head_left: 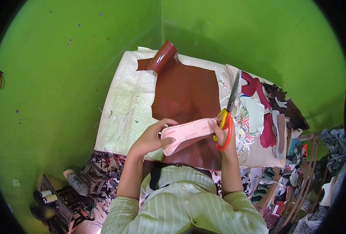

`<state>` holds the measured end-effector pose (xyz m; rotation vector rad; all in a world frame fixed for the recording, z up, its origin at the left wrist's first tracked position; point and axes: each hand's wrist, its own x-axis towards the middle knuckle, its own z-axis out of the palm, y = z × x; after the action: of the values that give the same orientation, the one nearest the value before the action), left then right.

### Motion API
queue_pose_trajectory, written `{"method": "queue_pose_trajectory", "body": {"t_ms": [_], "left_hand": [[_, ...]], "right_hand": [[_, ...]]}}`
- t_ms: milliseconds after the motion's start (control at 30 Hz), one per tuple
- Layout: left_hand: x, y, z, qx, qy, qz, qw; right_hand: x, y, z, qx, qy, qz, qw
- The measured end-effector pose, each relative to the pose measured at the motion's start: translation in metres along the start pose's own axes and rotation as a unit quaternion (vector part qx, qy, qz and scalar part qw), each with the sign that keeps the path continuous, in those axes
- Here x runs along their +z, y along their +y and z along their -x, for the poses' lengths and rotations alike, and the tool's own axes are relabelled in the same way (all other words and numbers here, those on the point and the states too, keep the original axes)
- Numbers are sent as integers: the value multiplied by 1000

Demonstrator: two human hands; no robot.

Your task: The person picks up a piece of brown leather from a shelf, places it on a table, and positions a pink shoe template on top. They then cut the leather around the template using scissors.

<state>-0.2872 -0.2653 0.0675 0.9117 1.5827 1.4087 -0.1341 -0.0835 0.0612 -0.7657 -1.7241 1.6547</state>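
Note:
A pink insole-shaped piece (189, 132), printed with red "PARATEX" lettering, is held up in front of my body. My left hand (148, 138) pinches its left end between thumb and fingers. At its other end is my right hand (228, 136), gripping the edge with the thumb on top. Scissors (232, 99) with yellow and orange handles hang on that same right hand, blades pointing away from me. Whether the blades are fully closed is hard to make out. Beneath the insole lies a sheet of glossy brown material (186, 91), its far end rolled up.
Pale shimmering cloth (126, 97) covers the table under the brown sheet. To the right lie white cut pieces (251, 115), dark red pieces (268, 130) and striped scraps. Green walls (83, 58) meet behind the table. A clear bottle (77, 183) and heaps of scraps are below.

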Motion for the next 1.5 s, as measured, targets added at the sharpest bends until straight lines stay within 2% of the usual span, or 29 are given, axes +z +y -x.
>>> {"method": "queue_pose_trajectory", "body": {"t_ms": [67, 133, 233, 333, 433, 500, 633, 667, 700, 767, 833, 867, 933, 967, 1000, 1067, 1133, 1200, 1233, 1267, 1333, 1367, 1500], "left_hand": [[-2, -7, -4, -10, -34, 16, 999], [-1, -7, -7, -84, -93, 44, 991], [0, -8, -11, -87, -133, 17, 987], [6, -17, -12, -89, -120, 29, 988], [8, -22, -14, -59, -111, 47, 991], [7, -22, -13, -66, -104, 64, 990], [10, -13, -12, -56, -67, 116, 989], [10, -11, -12, -56, -68, 116, 989], [11, -9, -12, -54, -49, 130, 989], [13, -7, -13, -52, -31, 144, 988], [16, -4, -15, -25, 52, 208, 976], [17, -4, -16, -25, 52, 208, 976], [18, -3, -18, 17, 166, 266, 949], [18, -5, -19, 56, 193, 276, 940], [19, -3, -18, 57, 193, 276, 940], [21, 4, -18, 126, 293, 297, 900], [22, 8, -18, 158, 313, 298, 888], [26, 18, -18, 218, 381, 321, 840], [27, 19, -18, 222, 397, 314, 833], [30, 22, -18, 222, 398, 314, 833], [37, 29, -19, 231, 461, 331, 790], [38, 28, -20, 231, 462, 331, 790], [43, 30, -20, 261, 486, 320, 770]], "right_hand": [[5, -4, -2, -19, -45, 5, 999], [8, -1, -6, -47, -34, 50, 997], [12, -6, -12, -51, -66, 37, 996], [15, -7, -19, -63, -76, 67, 993], [17, -6, -22, -26, -80, 37, 996], [19, -2, -23, -7, -47, -30, 998], [15, 5, -22, -28, -29, -17, 999], [17, 4, -20, -10, -40, -65, 997], [19, 3, -19, 8, -50, -112, 992], [20, 1, -17, 18, -69, -122, 990], [21, 2, -14, 25, -87, -122, 988], [21, 2, -11, 24, -87, -123, 988], [18, -1, -3, 68, -134, -127, 980], [14, -3, 1, 94, -175, -47, 979], [13, -2, 5, 94, -176, -47, 979], [11, 1, 14, 114, -263, -77, 955], [15, -1, 23, 87, -294, -48, 951], [18, 2, 30, 122, -348, -120, 922], [17, 6, 32, 132, -372, -95, 914], [20, 8, 35, 132, -373, -95, 913], [31, 6, 41, 4, -358, 55, 932], [31, -2, 41, 6, -381, 89, 920], [36, -7, 46, 30, -391, 79, 916]]}}
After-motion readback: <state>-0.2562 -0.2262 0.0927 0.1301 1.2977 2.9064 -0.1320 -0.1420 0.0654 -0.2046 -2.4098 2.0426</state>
